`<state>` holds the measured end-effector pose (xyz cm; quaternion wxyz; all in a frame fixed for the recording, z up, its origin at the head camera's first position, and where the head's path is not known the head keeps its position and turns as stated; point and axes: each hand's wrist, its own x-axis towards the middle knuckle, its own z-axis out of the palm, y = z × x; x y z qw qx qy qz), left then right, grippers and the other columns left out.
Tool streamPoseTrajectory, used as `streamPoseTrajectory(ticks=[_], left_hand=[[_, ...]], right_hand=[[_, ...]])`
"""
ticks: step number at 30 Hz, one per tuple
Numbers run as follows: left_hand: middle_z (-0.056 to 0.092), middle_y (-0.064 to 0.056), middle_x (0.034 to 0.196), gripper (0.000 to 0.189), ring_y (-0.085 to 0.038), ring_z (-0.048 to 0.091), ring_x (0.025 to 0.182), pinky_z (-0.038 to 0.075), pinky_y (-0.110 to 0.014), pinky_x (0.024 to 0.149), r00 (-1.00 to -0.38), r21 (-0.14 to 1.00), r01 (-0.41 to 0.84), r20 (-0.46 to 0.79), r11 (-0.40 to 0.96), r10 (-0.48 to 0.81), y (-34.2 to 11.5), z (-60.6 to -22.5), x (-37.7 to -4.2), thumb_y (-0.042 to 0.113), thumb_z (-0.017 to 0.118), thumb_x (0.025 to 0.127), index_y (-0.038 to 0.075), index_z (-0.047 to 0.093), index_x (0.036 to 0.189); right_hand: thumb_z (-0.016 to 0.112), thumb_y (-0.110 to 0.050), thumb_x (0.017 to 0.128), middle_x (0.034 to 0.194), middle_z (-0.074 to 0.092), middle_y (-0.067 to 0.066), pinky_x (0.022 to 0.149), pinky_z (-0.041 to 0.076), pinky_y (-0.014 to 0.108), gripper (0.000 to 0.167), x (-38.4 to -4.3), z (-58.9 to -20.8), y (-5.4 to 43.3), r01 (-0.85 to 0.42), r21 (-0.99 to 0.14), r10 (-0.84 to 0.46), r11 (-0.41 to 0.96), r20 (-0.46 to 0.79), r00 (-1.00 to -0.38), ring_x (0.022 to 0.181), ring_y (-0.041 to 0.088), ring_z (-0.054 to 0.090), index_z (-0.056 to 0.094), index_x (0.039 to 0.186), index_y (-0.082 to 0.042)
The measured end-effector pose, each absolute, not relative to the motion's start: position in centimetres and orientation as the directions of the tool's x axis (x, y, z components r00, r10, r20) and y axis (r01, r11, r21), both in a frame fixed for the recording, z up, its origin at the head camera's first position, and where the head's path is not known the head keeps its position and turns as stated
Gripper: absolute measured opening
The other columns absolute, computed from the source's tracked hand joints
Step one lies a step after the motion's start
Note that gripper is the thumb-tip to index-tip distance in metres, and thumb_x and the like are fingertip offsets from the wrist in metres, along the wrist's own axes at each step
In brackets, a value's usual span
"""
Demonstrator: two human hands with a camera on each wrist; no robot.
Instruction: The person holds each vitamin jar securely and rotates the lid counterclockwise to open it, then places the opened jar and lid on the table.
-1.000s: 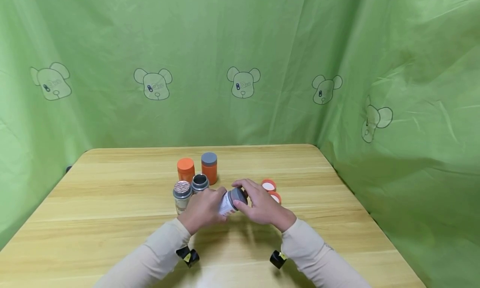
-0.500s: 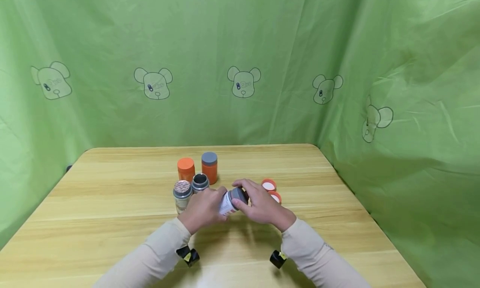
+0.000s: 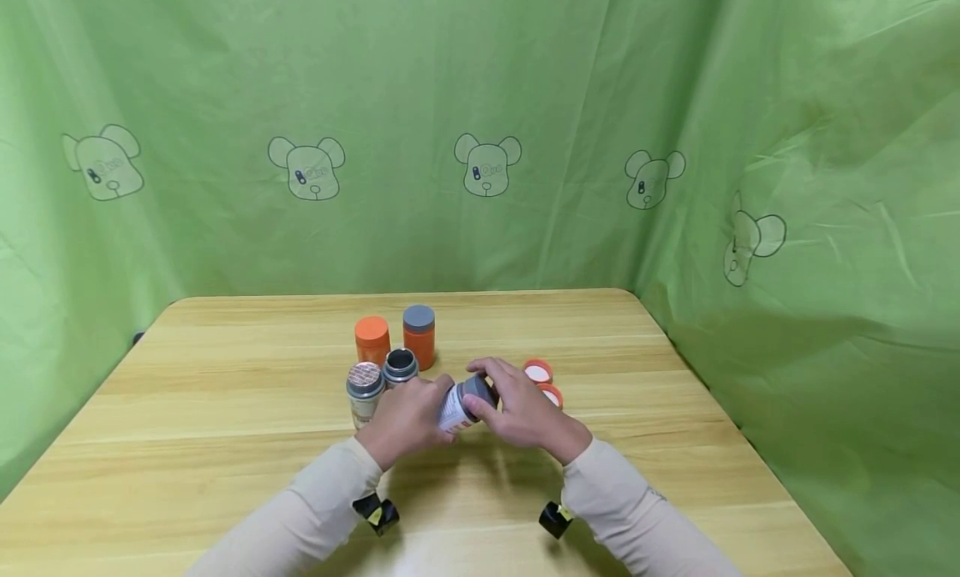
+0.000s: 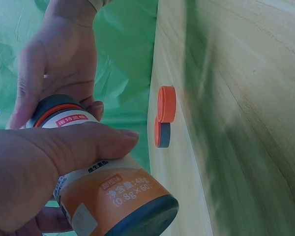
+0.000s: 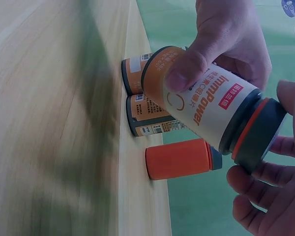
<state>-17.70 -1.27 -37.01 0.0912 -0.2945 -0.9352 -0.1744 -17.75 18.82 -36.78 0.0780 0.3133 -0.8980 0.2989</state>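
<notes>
The left hand (image 3: 408,418) wraps firmly round the body of one smooth, cylindrical bottle (image 5: 199,91), its thumb lying across the label; the right hand (image 3: 521,408) grasps the round grey cap (image 5: 260,136) at the other end, fingers and thumb bent about its side. The bottle is held above the table between the two hands; its long axis slants, the cap end pointing up and towards the person's right, the dark base lower and to the left; the label runs from white near the cap to orange near the base, and a thin orange ring edges the cap.

Just beyond the left hand four cylindrical jars stand upright; one has a crinkly, silvery foil seal (image 3: 365,374), one shows a dark open mouth (image 3: 401,361), one is orange with an orange lid (image 3: 372,330), and one is orange with a grey lid (image 3: 418,317). Beyond the right hand two shallow round caps (image 3: 537,372) lie side by side, white liners upward; one has an orange wall, the other grey.

All rest on a table (image 3: 225,410) with pale, streaked wood grain; creased, slightly glossy green sheeting (image 3: 405,243) hangs around it, bearing five outlined bear heads.
</notes>
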Motion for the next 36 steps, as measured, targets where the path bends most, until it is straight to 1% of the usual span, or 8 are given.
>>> streamPoseTrajectory(ticks=[4,10,13,16,22,27,31,36], left_hand=[[0.059,-0.001,0.074,0.052,-0.015,0.056,0.063,0.046,-0.03,0.051,-0.812,0.277,0.58,0.271,0.766,0.517,-1.26,-37.09,-17.69,0.029,0.09,0.062,0.01,0.059,0.099],[0.062,-0.002,0.077,0.053,-0.015,0.057,0.064,0.046,-0.03,0.051,-0.823,0.295,0.567,0.252,0.769,0.51,-1.21,-37.23,-17.72,0.028,0.091,0.061,0.01,0.06,0.1],[0.062,-0.002,0.077,0.053,-0.015,0.057,0.064,0.047,-0.03,0.051,-0.822,0.295,0.567,0.253,0.769,0.51,-1.2,-37.29,-17.73,0.027,0.091,0.061,0.01,0.06,0.099],[0.062,-0.002,0.076,0.052,-0.015,0.057,0.064,0.046,-0.03,0.051,-0.819,0.292,0.572,0.262,0.767,0.511,-1.19,-37.34,-17.72,0.027,0.091,0.061,0.01,0.06,0.099],[0.062,-0.002,0.076,0.051,-0.015,0.057,0.063,0.046,-0.03,0.051,-0.812,0.282,0.58,0.27,0.764,0.517,-1.12,-37.27,-17.68,0.028,0.09,0.062,0.01,0.06,0.099],[0.06,-0.001,0.074,0.052,-0.014,0.055,0.062,0.045,-0.029,0.05,-0.808,0.267,0.585,0.279,0.766,0.52,-1.16,-37.34,-17.76,0.03,0.09,0.062,0.009,0.059,0.099],[0.058,-0.001,0.073,0.052,-0.013,0.054,0.061,0.044,-0.027,0.049,-0.801,0.259,0.592,0.29,0.763,0.524,-1.21,-37.44,-17.86,0.032,0.089,0.063,0.01,0.059,0.099],[0.058,-0.001,0.073,0.052,-0.014,0.054,0.06,0.044,-0.028,0.048,-0.802,0.253,0.59,0.291,0.767,0.521,-1.21,-37.5,-17.93,0.032,0.089,0.063,0.01,0.059,0.098]], right_hand=[[0.058,-0.03,0.096,0.119,0.058,0.01,0.077,0.051,0.038,0.042,-17.73,-36.82,18.81,-0.616,-0.498,-0.52,0.611,0.334,-0.786,0.093,0.016,0.056,0.051,0.129,-0.005],[0.062,-0.022,0.093,0.113,0.057,0.007,0.072,0.052,0.043,0.041,-17.69,-36.9,19.01,-0.664,-0.498,-0.555,0.558,0.371,-0.745,0.088,0.015,0.055,0.05,0.128,-0.004],[0.063,-0.026,0.092,0.115,0.057,0.007,0.074,0.052,0.04,0.044,-17.7,-36.89,19.05,-0.667,-0.485,-0.563,0.566,0.364,-0.742,0.09,0.015,0.055,0.05,0.129,-0.005],[0.06,-0.032,0.094,0.118,0.056,0.007,0.076,0.05,0.035,0.045,-17.7,-36.86,18.99,-0.643,-0.474,-0.55,0.601,0.337,-0.764,0.091,0.015,0.054,0.05,0.13,-0.006],[0.057,-0.035,0.096,0.114,0.057,0.004,0.073,0.049,0.031,0.044,-17.67,-36.84,18.88,-0.597,-0.481,-0.521,0.642,0.297,-0.8,0.088,0.014,0.055,0.05,0.131,-0.008],[0.06,-0.029,0.095,0.115,0.058,0.005,0.072,0.049,0.03,0.043,-17.81,-36.92,18.98,-0.631,-0.48,-0.544,0.609,0.326,-0.773,0.087,0.014,0.055,0.05,0.13,-0.006],[0.062,-0.024,0.093,0.117,0.056,0.007,0.072,0.051,0.034,0.045,-17.89,-36.89,19.19,-0.664,-0.483,-0.572,0.571,0.346,-0.744,0.088,0.014,0.054,0.049,0.13,-0.002],[0.059,-0.03,0.094,0.119,0.055,0.007,0.077,0.05,0.035,0.048,-17.82,-36.64,19.17,-0.651,-0.48,-0.575,0.588,0.318,-0.754,0.09,0.015,0.054,0.047,0.132,-0.003]])
